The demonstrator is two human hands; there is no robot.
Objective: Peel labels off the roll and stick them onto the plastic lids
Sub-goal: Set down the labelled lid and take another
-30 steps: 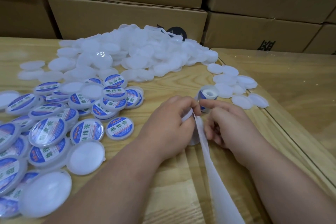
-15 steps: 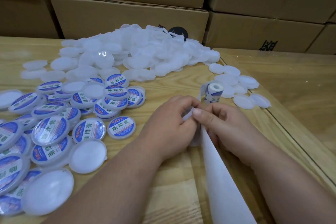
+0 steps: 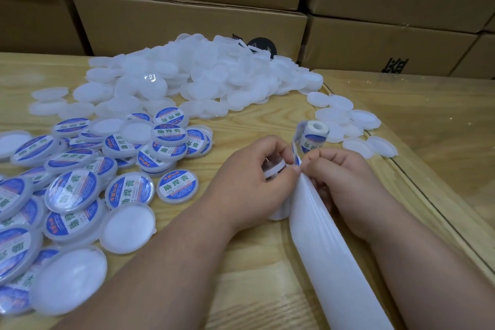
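My left hand (image 3: 257,177) grips a white plastic lid (image 3: 273,169) on edge and also pinches the label strip at its thumb tip. My right hand (image 3: 340,182) pinches the blue edge of a label (image 3: 297,160) where the two hands meet. From that spot the white backing strip (image 3: 321,244) runs down toward me. The label roll (image 3: 313,136) stands just beyond my hands. A heap of blank white lids (image 3: 203,75) lies at the back. Labelled blue-and-white lids (image 3: 80,169) spread over the left of the table.
The wooden table (image 3: 241,289) has a raised seam at the right, with a second table surface (image 3: 442,128) past it. A few blank lids (image 3: 356,126) lie right of the roll. Cardboard boxes (image 3: 187,16) are stacked along the back.
The roll has shifted slightly right and stood up more. My right hand has closed in on my left, and the backing strip has turned its wide face toward me.
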